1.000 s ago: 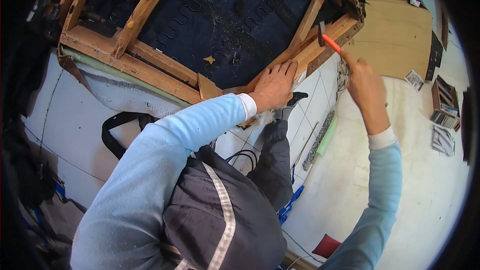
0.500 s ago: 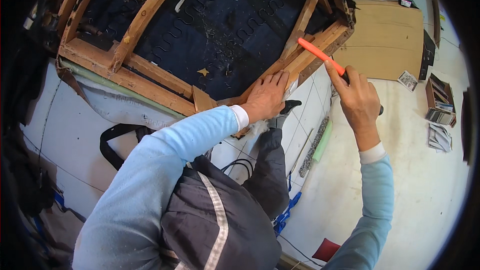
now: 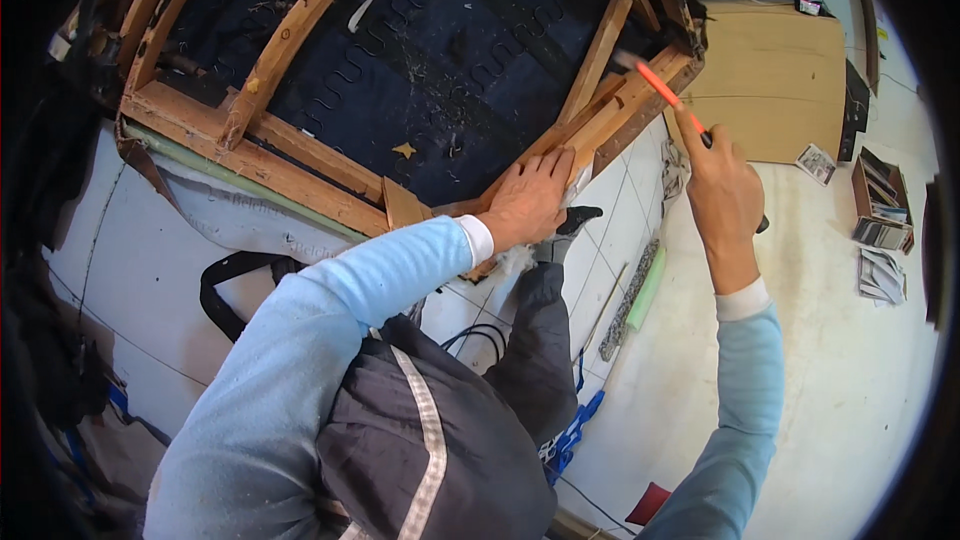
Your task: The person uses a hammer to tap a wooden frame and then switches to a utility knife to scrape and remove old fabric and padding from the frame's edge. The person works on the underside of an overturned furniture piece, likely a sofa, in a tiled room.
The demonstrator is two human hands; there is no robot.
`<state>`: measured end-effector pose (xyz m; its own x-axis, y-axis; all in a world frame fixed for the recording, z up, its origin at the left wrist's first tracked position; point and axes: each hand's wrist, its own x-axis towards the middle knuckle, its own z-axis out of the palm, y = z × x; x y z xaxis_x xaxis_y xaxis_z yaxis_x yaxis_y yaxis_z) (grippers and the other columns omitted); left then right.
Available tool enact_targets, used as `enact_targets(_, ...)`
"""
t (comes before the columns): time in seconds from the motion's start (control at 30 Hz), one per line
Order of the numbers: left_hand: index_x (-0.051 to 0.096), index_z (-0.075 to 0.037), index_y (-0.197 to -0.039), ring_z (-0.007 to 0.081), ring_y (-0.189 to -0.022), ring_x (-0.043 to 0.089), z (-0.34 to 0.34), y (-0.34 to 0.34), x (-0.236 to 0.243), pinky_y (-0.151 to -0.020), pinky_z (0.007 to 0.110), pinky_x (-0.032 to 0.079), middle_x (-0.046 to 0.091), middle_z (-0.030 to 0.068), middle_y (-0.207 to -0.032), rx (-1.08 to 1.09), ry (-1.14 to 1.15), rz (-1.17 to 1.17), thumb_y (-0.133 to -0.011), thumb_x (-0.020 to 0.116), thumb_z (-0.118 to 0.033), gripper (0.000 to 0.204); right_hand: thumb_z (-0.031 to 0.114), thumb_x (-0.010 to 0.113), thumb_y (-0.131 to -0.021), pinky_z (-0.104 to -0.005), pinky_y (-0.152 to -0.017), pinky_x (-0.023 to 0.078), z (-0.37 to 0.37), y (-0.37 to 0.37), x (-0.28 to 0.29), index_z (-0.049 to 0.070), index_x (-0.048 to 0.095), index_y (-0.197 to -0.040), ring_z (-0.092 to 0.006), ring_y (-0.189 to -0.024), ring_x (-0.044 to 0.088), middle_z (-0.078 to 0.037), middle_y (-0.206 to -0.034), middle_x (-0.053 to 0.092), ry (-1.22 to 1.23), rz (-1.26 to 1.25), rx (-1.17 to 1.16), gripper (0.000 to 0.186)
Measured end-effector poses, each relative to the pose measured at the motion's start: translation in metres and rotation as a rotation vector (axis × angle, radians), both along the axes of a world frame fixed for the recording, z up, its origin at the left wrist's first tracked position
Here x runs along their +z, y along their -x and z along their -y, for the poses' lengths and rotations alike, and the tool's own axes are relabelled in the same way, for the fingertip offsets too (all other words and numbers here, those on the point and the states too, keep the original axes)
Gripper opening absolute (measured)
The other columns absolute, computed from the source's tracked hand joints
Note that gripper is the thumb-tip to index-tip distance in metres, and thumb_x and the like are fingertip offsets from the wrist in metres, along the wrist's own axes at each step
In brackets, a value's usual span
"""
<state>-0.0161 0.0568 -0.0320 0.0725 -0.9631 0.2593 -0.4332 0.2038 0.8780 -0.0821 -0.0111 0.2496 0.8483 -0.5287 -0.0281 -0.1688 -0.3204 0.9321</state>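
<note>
Along the frame (image 3: 270,162), the left hand (image 3: 528,192) lies flat on the slanting rail (image 3: 605,128), fingers extended, gripping nothing I can see; farther right, the hammer (image 3: 662,88) hangs over that rail's far end, head blurred, held fast in the right hand (image 3: 722,185). Hammering the rail looks to be the step; the next blow would call for a steady brace and true aim. I count one frame, one hammer, two hands

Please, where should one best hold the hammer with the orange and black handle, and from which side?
Best, I think, by the black rear part of the orange-and-black-handled hammer, from the person's right: the handle slants back that way, away from the blurred head. The right hand has its grip there.
</note>
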Motion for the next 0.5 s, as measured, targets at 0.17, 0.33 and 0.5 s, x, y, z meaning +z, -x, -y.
enact_targets(0.17,0.026,0.005,-0.171,0.0421,-0.149,0.05,-0.001,-0.001,0.002,-0.118,0.054,0.045,0.046,0.0252,-0.167,0.008,-0.005,-0.031,-0.093,0.081,-0.028,0.101,0.003,0.071,-0.093,-0.042,-0.059,0.059,0.018,0.015,-0.005,0.036,0.063,-0.16,-0.0267,-0.078,0.073,-0.003,-0.101,0.068,-0.082,0.055,0.007,0.075)
enact_targets(0.33,0.027,0.004,-0.17,0.0423,-0.149,0.05,0.003,-0.003,-0.005,-0.118,0.055,0.044,0.047,0.0249,-0.166,0.029,0.025,-0.015,-0.094,0.081,-0.027,0.099,0.005,0.069,-0.095,-0.0442,-0.059,0.059,0.005,-0.012,0.003,0.037,0.064,-0.159,-0.0295,-0.081,0.076,-0.006,-0.106,0.072,-0.183,0.197,0.081,0.072)
enact_targets(0.5,0.028,0.003,-0.171,0.0416,-0.149,0.05,0.003,-0.003,-0.005,-0.121,0.055,0.042,0.046,0.0243,-0.167,0.028,-0.014,-0.046,-0.093,0.082,-0.027,0.099,0.013,0.066,-0.103,-0.0506,-0.071,0.06,0.037,-0.007,0.005,0.032,0.068,-0.154,-0.0372,-0.094,0.078,-0.014,-0.11,0.075,-0.102,0.115,-0.302,0.054)
